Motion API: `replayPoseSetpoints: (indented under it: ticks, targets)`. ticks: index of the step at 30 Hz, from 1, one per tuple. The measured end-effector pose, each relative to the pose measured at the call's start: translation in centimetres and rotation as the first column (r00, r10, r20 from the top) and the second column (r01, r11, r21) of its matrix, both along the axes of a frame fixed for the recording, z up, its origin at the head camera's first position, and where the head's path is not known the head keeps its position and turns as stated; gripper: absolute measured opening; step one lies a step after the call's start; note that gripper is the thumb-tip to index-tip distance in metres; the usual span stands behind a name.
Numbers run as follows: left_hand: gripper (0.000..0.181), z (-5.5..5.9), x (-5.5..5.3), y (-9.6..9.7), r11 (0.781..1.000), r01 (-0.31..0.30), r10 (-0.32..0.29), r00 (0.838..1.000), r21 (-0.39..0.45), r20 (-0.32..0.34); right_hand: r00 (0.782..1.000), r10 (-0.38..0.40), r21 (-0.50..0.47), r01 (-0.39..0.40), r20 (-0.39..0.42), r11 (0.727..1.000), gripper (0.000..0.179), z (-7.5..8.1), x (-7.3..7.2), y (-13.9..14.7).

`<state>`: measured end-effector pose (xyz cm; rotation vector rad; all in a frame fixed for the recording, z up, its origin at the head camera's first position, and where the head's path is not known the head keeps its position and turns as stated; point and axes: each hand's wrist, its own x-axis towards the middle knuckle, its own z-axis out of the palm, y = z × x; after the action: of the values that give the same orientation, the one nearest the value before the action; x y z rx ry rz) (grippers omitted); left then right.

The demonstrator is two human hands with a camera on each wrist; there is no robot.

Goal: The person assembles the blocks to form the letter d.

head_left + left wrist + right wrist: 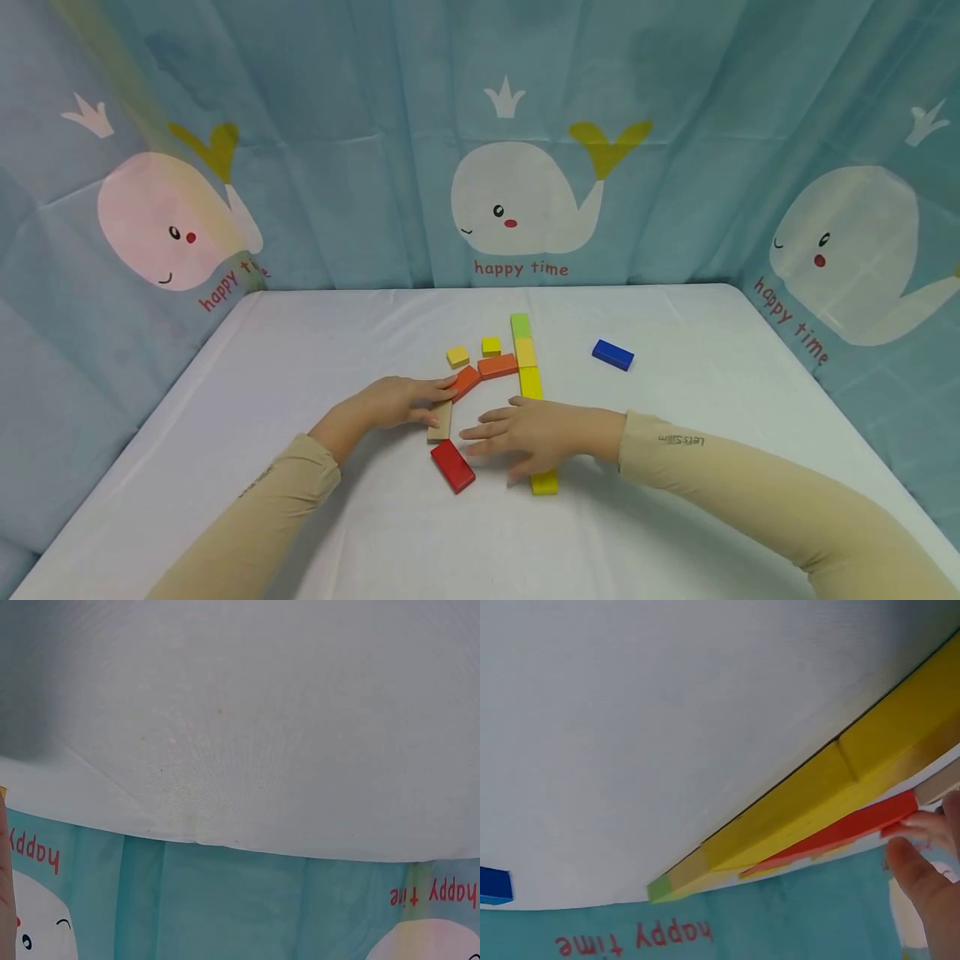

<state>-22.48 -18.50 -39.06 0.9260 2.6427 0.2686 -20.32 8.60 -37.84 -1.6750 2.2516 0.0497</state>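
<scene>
My left hand (393,402) reaches in from the left, its extended fingers at an orange block (467,380) and its thumb on a natural wood block (442,423). Spread above the column of yellow blocks (530,382) is my right hand (536,433), which hides part of that column; its fingertips point toward the wood block and hold nothing. Below the wood block lies a red block (453,467), angled. Another orange block (498,367) meets the column near its upper part, so the blocks form a curve. A green block (520,325) tops the column.
Two small yellow cubes (491,347) sit just beyond the orange blocks. A blue block (612,355) lies apart on the right. All rest on a white-covered table (315,333), with a teal whale-print curtain (390,192) around its back and sides.
</scene>
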Motion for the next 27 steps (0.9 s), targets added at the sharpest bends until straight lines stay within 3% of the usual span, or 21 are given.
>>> replayPoseSetpoints:
  ticks: [16, 27]
  targets:
    - [0.063, -0.1, 0.2, 0.1, 1.0, -0.003, 0.003, 1.0, -0.011, -0.019, 0.98, -0.197, -0.111, 0.197, 0.004, 0.974, 0.062, 1.8, -2.5, 8.0]
    - [0.064, -0.1, 0.1, -0.1, 1.0, -0.006, 0.006, 1.0, -0.006, -0.014, 0.957, -0.29, -0.253, 0.279, -0.007, 0.926, 0.064, 1.6, -5.0, 13.2]
